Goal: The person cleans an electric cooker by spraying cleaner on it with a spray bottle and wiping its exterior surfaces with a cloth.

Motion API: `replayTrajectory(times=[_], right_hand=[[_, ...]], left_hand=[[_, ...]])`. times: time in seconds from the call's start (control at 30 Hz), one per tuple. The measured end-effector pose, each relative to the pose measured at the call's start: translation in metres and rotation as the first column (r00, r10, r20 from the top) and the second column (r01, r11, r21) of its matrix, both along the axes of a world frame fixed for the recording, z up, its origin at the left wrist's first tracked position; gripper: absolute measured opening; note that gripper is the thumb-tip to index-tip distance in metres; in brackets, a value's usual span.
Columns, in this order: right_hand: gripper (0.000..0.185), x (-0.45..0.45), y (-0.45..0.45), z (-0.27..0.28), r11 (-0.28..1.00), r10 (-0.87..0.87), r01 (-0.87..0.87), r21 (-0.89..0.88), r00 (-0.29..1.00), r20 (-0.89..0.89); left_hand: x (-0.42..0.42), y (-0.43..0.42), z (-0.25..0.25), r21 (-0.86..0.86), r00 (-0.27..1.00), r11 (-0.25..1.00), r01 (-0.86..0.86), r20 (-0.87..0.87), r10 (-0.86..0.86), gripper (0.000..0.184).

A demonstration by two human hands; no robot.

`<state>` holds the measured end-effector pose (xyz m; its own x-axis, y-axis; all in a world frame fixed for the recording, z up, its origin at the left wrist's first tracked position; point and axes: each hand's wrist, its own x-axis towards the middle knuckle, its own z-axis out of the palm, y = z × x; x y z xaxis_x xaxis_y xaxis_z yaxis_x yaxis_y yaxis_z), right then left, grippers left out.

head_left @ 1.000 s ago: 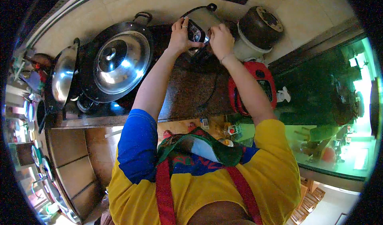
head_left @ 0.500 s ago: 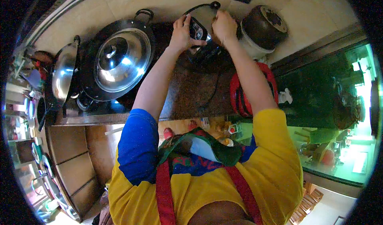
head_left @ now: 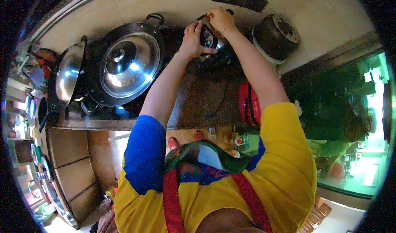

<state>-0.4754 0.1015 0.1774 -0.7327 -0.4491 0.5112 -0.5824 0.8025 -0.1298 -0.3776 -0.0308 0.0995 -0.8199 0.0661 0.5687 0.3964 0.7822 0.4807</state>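
Observation:
A dark, shiny kitchen appliance (head_left: 208, 39) with silver parts stands on the counter near the wall; its exact kind is hard to tell. My left hand (head_left: 192, 42) lies against its left side, fingers stretched out and thumb apart toward the front. Over its far upper part, my right hand (head_left: 220, 20) has its fingers bent and closed. What those fingers hold, if anything, is hidden. A black knob-like end (head_left: 229, 12) shows just behind the right hand.
A large black wok (head_left: 91, 78) with a domed steel lid (head_left: 138, 70) stands left, beside a tilted steel pan (head_left: 68, 74). A dark pot (head_left: 274, 35) is to the right, and a red object (head_left: 248, 103) sits by my right forearm. The counter's front edge (head_left: 99, 125) runs below.
My right hand has moved left and up, from the appliance's right side across its far upper part. My left hand stays against the left side. The view has shifted slightly.

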Motion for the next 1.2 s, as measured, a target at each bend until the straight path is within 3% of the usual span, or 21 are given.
replayTrajectory(times=[0.1,0.2,0.33,0.5,0.57,0.7,0.83,0.9,0.97,1.0,1.03,1.1,1.13,1.17,1.2], right_hand=[[0.015,-0.025,-0.018,-0.001,1.0,-0.014,0.015,0.026,1.0,-0.027],[0.015,0.018,0.003,0.005,0.989,0.066,-0.078,0.125,0.993,0.098],[0.016,0.051,0.024,0.005,0.976,0.092,-0.105,0.189,0.993,0.073],[0.018,-0.017,-0.024,0.004,0.994,-0.04,0.034,0.101,0.998,0.048],[0.017,-0.018,-0.024,0.006,0.994,-0.018,0.012,0.105,0.998,0.058],[0.015,0.034,0.012,0.004,0.987,0.092,-0.101,0.128,0.993,0.074],[0.015,0.076,0.061,-0.008,0.997,0.071,-0.073,0.038,0.995,0.065],[0.018,0.085,0.078,-0.004,0.995,-0.088,0.091,-0.037,0.994,0.064],[0.02,0.077,0.088,-0.012,0.985,-0.158,0.16,-0.068,0.987,0.037],[0.02,0.076,0.086,-0.021,0.973,-0.193,0.191,-0.129,0.981,0.001],[0.019,0.08,0.08,-0.023,0.957,-0.23,0.219,-0.192,0.973,-0.034],[0.018,0.091,0.073,-0.024,0.957,-0.229,0.225,-0.182,0.973,-0.005],[0.017,0.098,0.073,-0.024,0.965,-0.15,0.156,-0.21,0.988,0.044],[0.017,0.102,0.075,-0.023,0.966,-0.068,0.088,-0.241,0.994,0.088],[0.013,0.103,0.08,-0.025,0.976,-0.1,0.101,-0.195,0.995,0.019]], left_hand=[[0.005,-0.002,0.014,0.019,0.995,1.0,0.0,0.103,-0.002,0.132],[0.005,-0.001,0.01,0.006,0.995,1.0,-0.016,0.094,0.016,0.131],[0.004,-0.002,0.008,0.062,0.999,0.998,0.001,0.037,-0.003,0.129],[0.002,-0.003,0.008,0.009,0.998,1.0,0.008,0.063,-0.009,0.128],[-0.001,-0.006,0.008,-0.012,0.999,1.0,0.002,0.042,-0.001,0.128],[-0.001,-0.002,0.001,0.006,0.998,1.0,0.023,0.051,-0.023,0.129],[-0.001,-0.005,-0.003,-0.01,0.998,0.999,0.043,0.056,-0.042,0.13],[0.005,0.001,0.002,-0.041,0.998,0.999,0.008,0.055,-0.006,0.124],[0.015,0.009,0.013,-0.172,0.993,0.984,-0.05,-0.11,0.031,0.106],[0.026,0.015,0.026,-0.107,0.985,0.991,0.078,-0.148,-0.093,0.079],[0.032,0.023,0.025,-0.143,0.974,0.983,0.116,-0.179,-0.141,0.064],[0.042,0.042,0.021,-0.256,0.976,0.964,0.077,-0.177,-0.125,0.049],[0.045,0.049,0.021,-0.181,0.977,0.984,0.007,-0.207,-0.045,0.04],[0.044,0.05,0.021,-0.189,0.977,0.982,0.019,-0.207,-0.059,0.04],[0.043,0.051,0.018,-0.251,0.98,0.968,-0.006,-0.193,-0.044,0.039]])
